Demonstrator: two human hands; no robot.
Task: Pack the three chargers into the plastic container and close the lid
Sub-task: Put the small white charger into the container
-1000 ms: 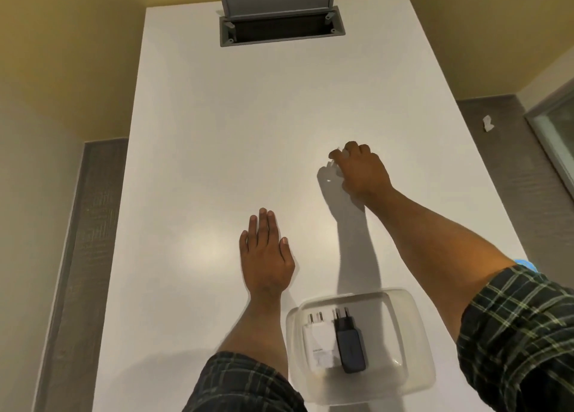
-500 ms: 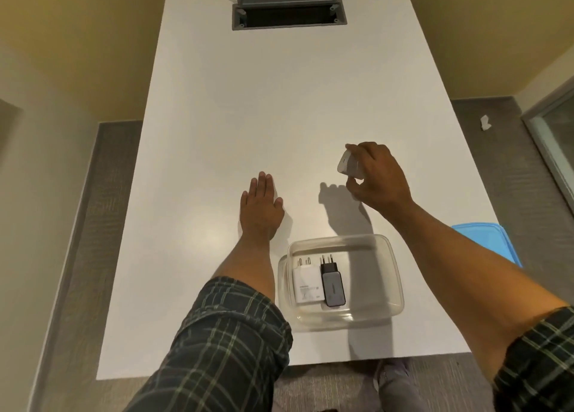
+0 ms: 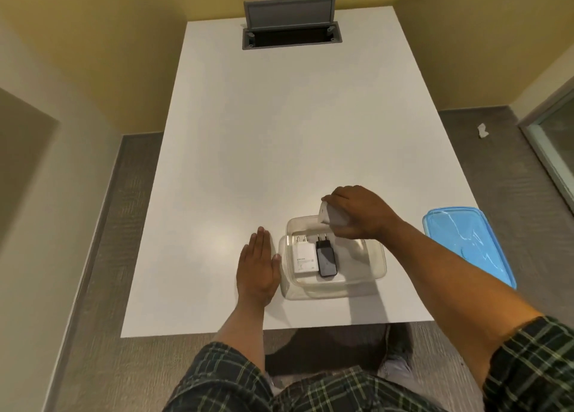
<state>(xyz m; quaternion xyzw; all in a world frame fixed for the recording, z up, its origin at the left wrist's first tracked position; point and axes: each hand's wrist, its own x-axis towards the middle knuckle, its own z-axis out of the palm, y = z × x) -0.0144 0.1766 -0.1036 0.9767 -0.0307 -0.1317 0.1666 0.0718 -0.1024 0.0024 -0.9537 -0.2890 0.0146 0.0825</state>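
A clear plastic container [image 3: 369,282] stands on the white table near its front edge. Inside it lie a white charger [image 3: 305,261] and a black charger [image 3: 326,256], side by side, prongs pointing away from me. My right hand [image 3: 360,214] holds a third, white charger [image 3: 330,215] just above the container's far rim. My left hand [image 3: 257,267] rests flat on the table, touching the container's left side. The blue lid [image 3: 466,245] lies on the table to the right of the container.
The white table [image 3: 295,132] has an open grey cable hatch [image 3: 290,28] at its far end. Grey carpet surrounds the table, with a scrap of white paper [image 3: 482,130] on the floor at the right. My feet show below the table's front edge.
My right hand picked the white charger up from the table's middle and carried it back over the container. My left hand slid back beside the container. The view pulled back.
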